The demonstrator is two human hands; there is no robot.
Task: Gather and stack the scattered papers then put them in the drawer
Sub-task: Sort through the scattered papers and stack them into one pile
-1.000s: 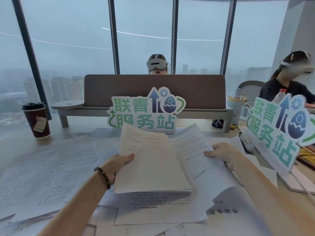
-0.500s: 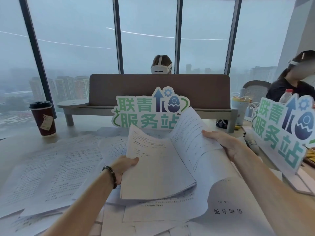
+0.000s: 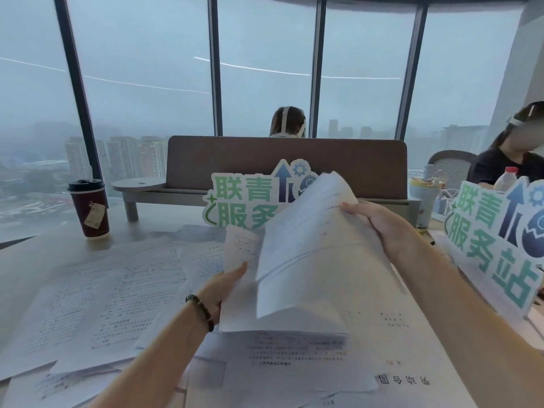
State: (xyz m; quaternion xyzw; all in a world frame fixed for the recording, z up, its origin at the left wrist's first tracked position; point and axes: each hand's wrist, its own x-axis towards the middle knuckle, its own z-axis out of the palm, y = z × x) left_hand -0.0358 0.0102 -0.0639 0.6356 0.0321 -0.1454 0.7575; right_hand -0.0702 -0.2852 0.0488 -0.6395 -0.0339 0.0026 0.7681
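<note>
Right hand point(image 3: 379, 222) has lifted sheets point(image 3: 309, 245) higher, left hand point(image 3: 223, 287) gripping stack point(image 3: 265, 313)

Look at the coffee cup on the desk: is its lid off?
No. The coffee cup stands upright at the left of the desk with its black lid closed on top.

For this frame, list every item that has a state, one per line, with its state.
Left hand: grips the held stack's left edge.
Right hand: holds a lifted sheet's top edge.
Held stack: raised off the desk.
Lifted sheet: curled, swung over the stack.
Loose papers: lying flat, overlapping.
Coffee cup: upright, lidded.
Bottle: upright, capped.
</note>
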